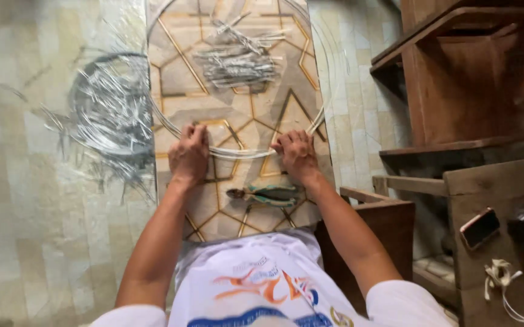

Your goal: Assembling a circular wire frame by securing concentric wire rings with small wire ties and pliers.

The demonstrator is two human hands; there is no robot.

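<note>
closest in, green-handled metal pliers (267, 195) are lying on the beige patterned board with gold lines (237, 115), just below the wrists. above them the left hand (189, 154) and right hand (298, 154) are pressing down, fingers curled closed over the near arc of a large hoop of pale thin wire (237, 152), which is resting flat on the board and looping away beyond its far edge. the wire looks springy, so if either grip is easing off it could be whipping loose or losing its curve. farther up, a heap of short cut silvery wire pieces (237, 57) is sitting on the board; off to the left, a tangled coil of grey wire (110, 112) is lying on the pale tiled floor (31, 200).
</note>
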